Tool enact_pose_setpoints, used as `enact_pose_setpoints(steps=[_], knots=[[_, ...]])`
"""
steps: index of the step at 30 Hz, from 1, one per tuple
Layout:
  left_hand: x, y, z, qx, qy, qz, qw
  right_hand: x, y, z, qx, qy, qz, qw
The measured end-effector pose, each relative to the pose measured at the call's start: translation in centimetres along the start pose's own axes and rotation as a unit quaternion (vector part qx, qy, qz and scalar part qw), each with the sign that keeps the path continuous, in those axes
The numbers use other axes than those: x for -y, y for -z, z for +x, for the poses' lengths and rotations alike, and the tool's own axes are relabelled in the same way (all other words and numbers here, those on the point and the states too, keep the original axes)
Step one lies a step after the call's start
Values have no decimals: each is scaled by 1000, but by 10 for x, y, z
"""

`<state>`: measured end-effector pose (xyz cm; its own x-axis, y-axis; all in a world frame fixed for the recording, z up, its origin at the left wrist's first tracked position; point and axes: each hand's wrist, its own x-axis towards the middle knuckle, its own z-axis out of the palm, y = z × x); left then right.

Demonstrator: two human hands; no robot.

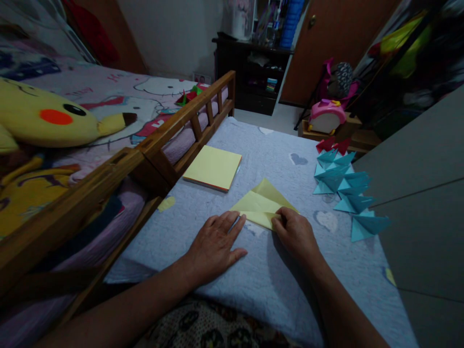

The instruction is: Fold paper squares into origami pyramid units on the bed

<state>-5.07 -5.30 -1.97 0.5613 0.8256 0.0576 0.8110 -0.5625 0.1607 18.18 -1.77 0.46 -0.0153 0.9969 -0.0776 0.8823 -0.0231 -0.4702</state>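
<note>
A sheet of yellow origami paper (259,203), partly folded, lies on the cloth-covered table (290,290). My left hand (217,244) lies flat with its fingers stretched out, the fingertips touching the paper's near left edge. At the paper's right side, my right hand (295,232) pinches the near edge between thumb and fingers. Beyond my left hand rests a square stack of origami paper (213,166) with a yellow sheet on top.
Several folded blue paper pieces (340,179) stand along the table's right edge, with red folded pieces (332,145) behind them. A wooden bed rail (195,123) borders the left side. Past it, a yellow plush toy (47,113) lies on the bed.
</note>
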Motion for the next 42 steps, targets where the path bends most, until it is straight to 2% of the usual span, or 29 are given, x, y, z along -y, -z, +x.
enact_pose_setpoints(steps=[35,42], knots=[[0,3,0,13,-5,-3,1000,1,2,4,7,-5,-16,1000],[-4,10,11,25,8,5,1000,-7,-2,3,-19,-20,64,998]])
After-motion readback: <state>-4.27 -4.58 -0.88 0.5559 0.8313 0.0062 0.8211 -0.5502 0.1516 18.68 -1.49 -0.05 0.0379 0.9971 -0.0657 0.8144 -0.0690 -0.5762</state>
